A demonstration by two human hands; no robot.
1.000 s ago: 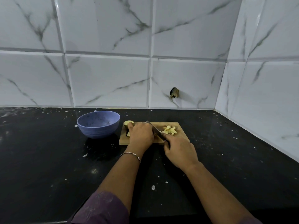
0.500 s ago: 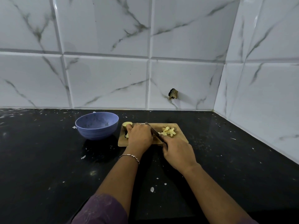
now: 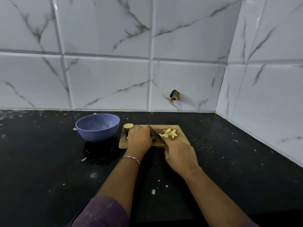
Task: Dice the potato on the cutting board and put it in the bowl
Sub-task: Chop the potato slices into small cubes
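Head cam: R hand [image 3: 179, 155] grips knife [image 3: 155, 132], blade down on cutting board [image 3: 182, 140]; L hand [image 3: 139, 139] curls over potato [image 3: 128, 126] at board's left; diced bits [image 3: 169, 133] far right; bowl [image 3: 97, 128] left, just beside board.

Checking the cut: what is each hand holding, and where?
Right hand holds the knife by its handle. Left hand lies over the potato on the cutting board; its grip is hidden.

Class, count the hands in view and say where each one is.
2. The left hand lies on the left half of the cutting board, beside the potato end; the right hand is at the board's near edge, gripping the knife. None seems hidden.
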